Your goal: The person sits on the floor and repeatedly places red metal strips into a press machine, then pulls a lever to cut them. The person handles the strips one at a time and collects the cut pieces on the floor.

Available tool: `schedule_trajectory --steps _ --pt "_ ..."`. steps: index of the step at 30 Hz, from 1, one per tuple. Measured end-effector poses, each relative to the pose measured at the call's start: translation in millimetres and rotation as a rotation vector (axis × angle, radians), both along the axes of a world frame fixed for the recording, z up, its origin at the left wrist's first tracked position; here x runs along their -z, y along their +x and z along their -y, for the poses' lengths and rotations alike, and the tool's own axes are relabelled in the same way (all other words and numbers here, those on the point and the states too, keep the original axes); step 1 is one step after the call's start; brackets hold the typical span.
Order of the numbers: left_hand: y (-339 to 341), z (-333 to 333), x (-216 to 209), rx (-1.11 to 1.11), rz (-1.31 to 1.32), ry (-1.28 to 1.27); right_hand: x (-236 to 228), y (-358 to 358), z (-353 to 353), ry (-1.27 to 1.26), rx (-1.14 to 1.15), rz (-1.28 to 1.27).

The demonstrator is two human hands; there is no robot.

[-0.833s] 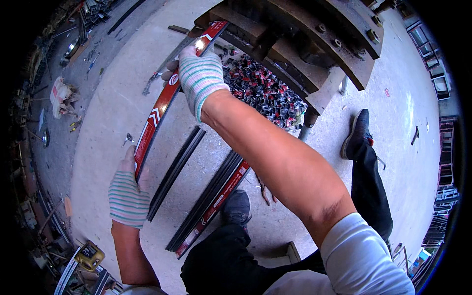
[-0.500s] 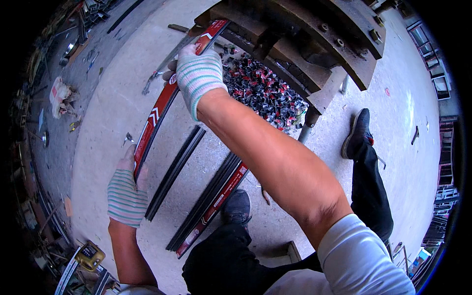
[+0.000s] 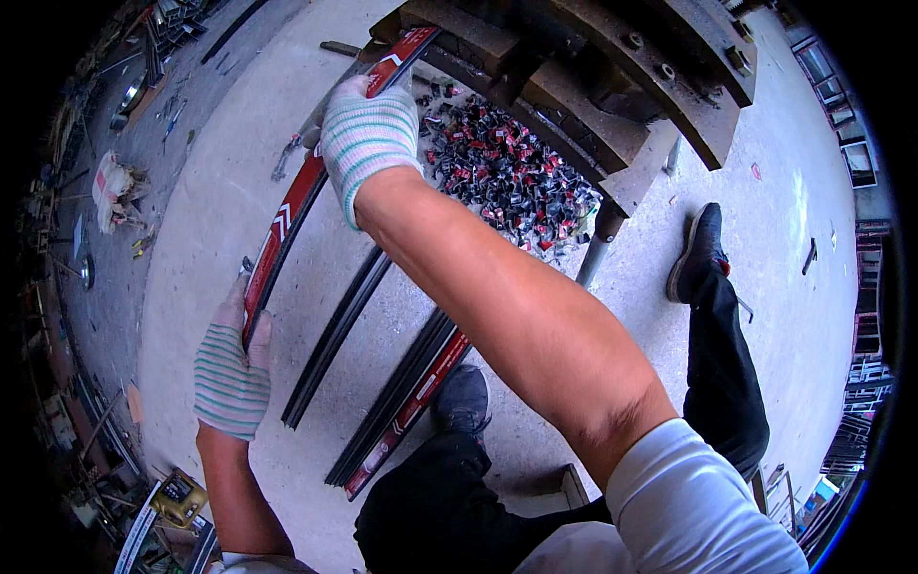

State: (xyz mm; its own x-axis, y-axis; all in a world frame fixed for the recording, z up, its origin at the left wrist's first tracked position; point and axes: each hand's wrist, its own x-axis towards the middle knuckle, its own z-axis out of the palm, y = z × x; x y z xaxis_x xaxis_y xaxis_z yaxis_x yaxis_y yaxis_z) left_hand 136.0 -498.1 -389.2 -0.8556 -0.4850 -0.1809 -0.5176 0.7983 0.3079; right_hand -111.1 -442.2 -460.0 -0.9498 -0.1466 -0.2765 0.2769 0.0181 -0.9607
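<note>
A long strip (image 3: 287,215) with a red printed face, white chevrons and dark edges slants between both my hands. My left hand (image 3: 232,373), in a striped knit glove, grips its lower end. Higher up, my right hand (image 3: 371,129), gloved the same way, is closed around it. Beyond that hand the strip's far end reaches the edge of a heavy, greasy steel machine (image 3: 583,124). Whether the tip sits inside the machine's gap I cannot tell. My right forearm crosses over the middle of the view.
Black strips (image 3: 335,340) and a stack of red-faced strips (image 3: 402,411) lie below my right arm. Under the machine is a heap of small red and black offcuts (image 3: 507,172). A metal leg (image 3: 598,244) supports the machine. A yellow container (image 3: 179,497) stands at lower left.
Both hands have shifted left with the strip, the left hand also slightly downward. The strip's far end has moved slightly up and left along the machine's edge.
</note>
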Motion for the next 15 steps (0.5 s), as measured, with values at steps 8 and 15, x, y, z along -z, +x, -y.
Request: schedule_trajectory --steps 8,15 --pt "-16.2 21.9 -9.3 -0.026 0.063 -0.074 -20.8 -3.8 -0.7 -0.682 -0.013 0.459" --pt "-8.2 35.5 -7.8 0.082 -0.037 -0.099 -29.9 -2.4 6.0 -0.708 0.064 0.523"
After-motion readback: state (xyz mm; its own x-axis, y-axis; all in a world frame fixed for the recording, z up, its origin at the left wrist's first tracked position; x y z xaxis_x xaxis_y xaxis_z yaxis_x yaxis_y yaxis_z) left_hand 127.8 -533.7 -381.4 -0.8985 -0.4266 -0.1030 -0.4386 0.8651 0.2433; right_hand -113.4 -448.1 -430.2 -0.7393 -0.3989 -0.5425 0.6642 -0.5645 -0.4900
